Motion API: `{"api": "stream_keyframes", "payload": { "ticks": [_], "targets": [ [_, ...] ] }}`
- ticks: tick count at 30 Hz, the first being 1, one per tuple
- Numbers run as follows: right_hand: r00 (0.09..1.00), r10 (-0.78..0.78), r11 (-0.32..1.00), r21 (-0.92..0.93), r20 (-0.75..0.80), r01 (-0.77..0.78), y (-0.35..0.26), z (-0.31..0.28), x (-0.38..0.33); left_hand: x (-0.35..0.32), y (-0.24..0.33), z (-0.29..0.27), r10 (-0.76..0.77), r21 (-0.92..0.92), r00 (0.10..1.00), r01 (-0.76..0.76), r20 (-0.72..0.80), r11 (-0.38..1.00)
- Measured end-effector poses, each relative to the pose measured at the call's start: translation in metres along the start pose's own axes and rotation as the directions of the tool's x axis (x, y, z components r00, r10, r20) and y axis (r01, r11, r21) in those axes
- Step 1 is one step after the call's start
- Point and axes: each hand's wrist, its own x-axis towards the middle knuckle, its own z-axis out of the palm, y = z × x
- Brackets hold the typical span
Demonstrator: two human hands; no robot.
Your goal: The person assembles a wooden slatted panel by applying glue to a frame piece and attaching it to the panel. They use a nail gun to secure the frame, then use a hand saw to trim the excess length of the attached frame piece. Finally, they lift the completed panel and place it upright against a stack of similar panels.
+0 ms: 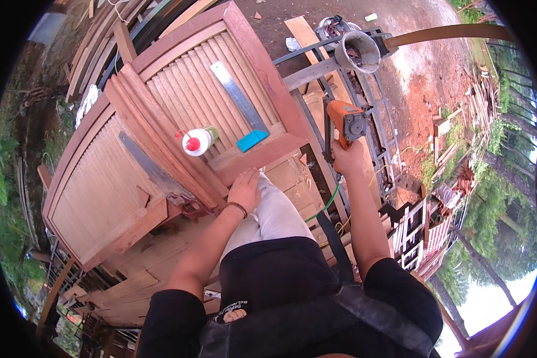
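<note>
1. Looking down the middle of the frame, I see my own dark shirt and light trousers, with both forearms coming up from the lower edge.
2. My left hand (244, 190) lies flat with fingers spread and loose, gripping nothing, on the lower corner of the wooden door (179, 89), just left of centre. A dark band sits on that wrist.
3. My right hand (348, 160) is clenched around the handle of an orange power tool (345, 122), right of centre. The tool stands upright above my fist, held clear of the door's right edge. A green hose (331, 201) curves down from under that hand toward my lap.
4. Just left of my left hand, a small dark clamp (192, 210) sits at the door's lower rail; I cannot tell what it grips.
5. Above my left hand, a blue card-like scraper (252, 140) lies on the door's crosspiece, touching the lower end of a long metal ruler (237, 95) that slants up across the slats.
6. Left of the scraper, a white glue bottle with a red cap (197, 142) lies on its side on the middle rail.
7. Further left, a second metal strip (149, 167) slants across the left slatted panel.
8. In the upper right, a grey bucket (358, 51) stands on a metal frame, beyond the tool, with red earth behind it.
9. At the far right edge, stacked timber and trees show.
</note>
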Motion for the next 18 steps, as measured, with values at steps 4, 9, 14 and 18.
{"api": "stream_keyframes", "payload": {
  "ticks": [4, 9, 14, 18],
  "targets": [
    [0.969, 0.070, 0.982, -0.153, -0.237, -0.109, 0.050, -0.044, -0.088, 0.042, 0.006, -0.001, 0.159, 0.120, 0.987, -0.161, 0.030, 0.980],
    [0.668, -0.640, 0.687, -0.672, -0.380, 0.276, 0.102, -0.064, -0.195, 0.100, 0.034, 0.012, 0.239, 0.266, 0.971, -0.232, 0.007, 0.936],
    [0.928, 0.105, 0.978, 0.207, -0.358, -0.031, 0.125, -0.039, -0.230, 0.149, 0.044, 0.041, 0.313, 0.438, 0.948, -0.257, -0.059, 0.861],
    [0.871, -0.010, 0.997, 0.058, -0.490, 0.045, 0.214, 0.014, -0.215, 0.170, 0.032, 0.074, 0.412, 0.593, 0.889, -0.224, -0.201, 0.773]
  ]
}}
